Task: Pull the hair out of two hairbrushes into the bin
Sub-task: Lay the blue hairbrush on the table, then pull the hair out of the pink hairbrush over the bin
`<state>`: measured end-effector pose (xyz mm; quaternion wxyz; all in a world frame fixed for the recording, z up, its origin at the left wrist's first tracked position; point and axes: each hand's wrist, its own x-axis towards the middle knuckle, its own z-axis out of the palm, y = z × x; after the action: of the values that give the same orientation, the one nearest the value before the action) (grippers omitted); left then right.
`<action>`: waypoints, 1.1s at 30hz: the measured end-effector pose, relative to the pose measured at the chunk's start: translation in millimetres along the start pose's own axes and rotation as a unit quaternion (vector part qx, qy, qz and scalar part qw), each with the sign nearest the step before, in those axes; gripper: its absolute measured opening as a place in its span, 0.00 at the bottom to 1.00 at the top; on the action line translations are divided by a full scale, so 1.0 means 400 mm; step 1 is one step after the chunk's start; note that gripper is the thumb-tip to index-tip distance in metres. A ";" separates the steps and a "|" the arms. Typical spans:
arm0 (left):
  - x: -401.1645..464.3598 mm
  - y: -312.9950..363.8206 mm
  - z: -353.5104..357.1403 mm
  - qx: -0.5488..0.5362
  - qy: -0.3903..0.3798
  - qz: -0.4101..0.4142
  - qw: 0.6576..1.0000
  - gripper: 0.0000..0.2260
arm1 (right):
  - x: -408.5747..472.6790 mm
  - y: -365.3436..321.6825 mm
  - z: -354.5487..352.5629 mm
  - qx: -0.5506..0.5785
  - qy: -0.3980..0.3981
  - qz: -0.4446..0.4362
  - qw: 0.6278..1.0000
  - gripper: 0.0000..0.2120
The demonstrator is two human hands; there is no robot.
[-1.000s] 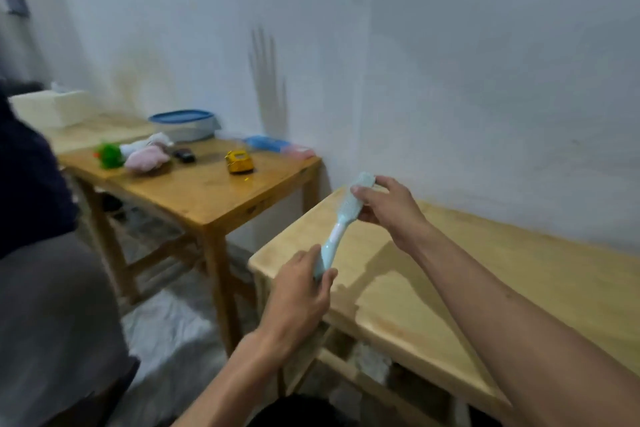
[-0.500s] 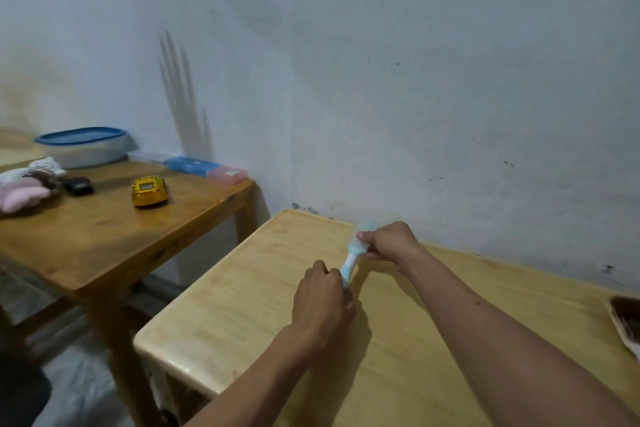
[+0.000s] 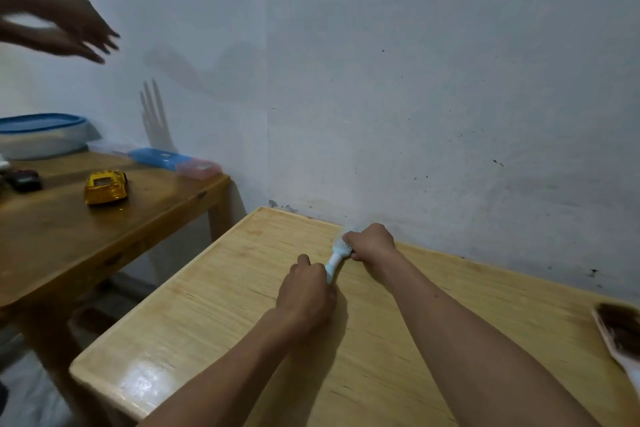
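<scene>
A light blue hairbrush [image 3: 337,258] lies low over the pale wooden table [image 3: 214,305], near the wall. My left hand [image 3: 306,291] grips its handle. My right hand [image 3: 370,242] curls round the brush head, hiding most of the bristles. A second hairbrush [image 3: 618,334], pinkish with dark brown hair packed in its bristles, lies at the table's right edge, cut off by the frame. No bin is in view.
A darker wooden table [image 3: 104,229] stands to the left with a yellow toy car [image 3: 105,186], a blue-lidded tub [image 3: 38,135], a blue and pink case [image 3: 176,161] and a small dark object [image 3: 24,180]. Another person's hand [image 3: 65,28] reaches in at the upper left.
My view has swung right and both hands have brought the blue brush down onto the pale table. The second brush came into sight. Another person's hand has appeared at upper left.
</scene>
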<state>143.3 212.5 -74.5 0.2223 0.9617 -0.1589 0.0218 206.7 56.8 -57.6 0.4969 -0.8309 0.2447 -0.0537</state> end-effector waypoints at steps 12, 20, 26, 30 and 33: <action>-0.046 0.101 -0.032 0.024 0.083 0.077 0.993 0.25 | -0.079 -0.003 -0.229 -0.066 0.010 -0.028 0.997 0.11; -0.182 0.442 0.111 -0.036 -0.060 0.190 0.979 0.26 | -0.181 0.131 -0.602 -0.245 0.080 -0.001 0.966 0.18; -0.287 0.665 0.211 -0.047 -0.125 0.226 0.965 0.27 | -0.248 0.309 -0.772 -0.319 0.142 0.077 0.934 0.19; -0.315 0.763 0.274 -0.041 -0.141 0.224 0.963 0.27 | -0.269 0.389 -0.794 -0.290 0.100 0.119 0.944 0.22; -0.316 0.789 0.285 -0.062 -0.159 0.202 0.964 0.27 | -0.273 0.413 -0.794 -0.234 0.096 0.127 0.959 0.14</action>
<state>-79.2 -68.0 -58.5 0.2447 0.8847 -0.3846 -0.0973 -52.5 -210.8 -22.7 0.2659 -0.8766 0.4008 -0.0109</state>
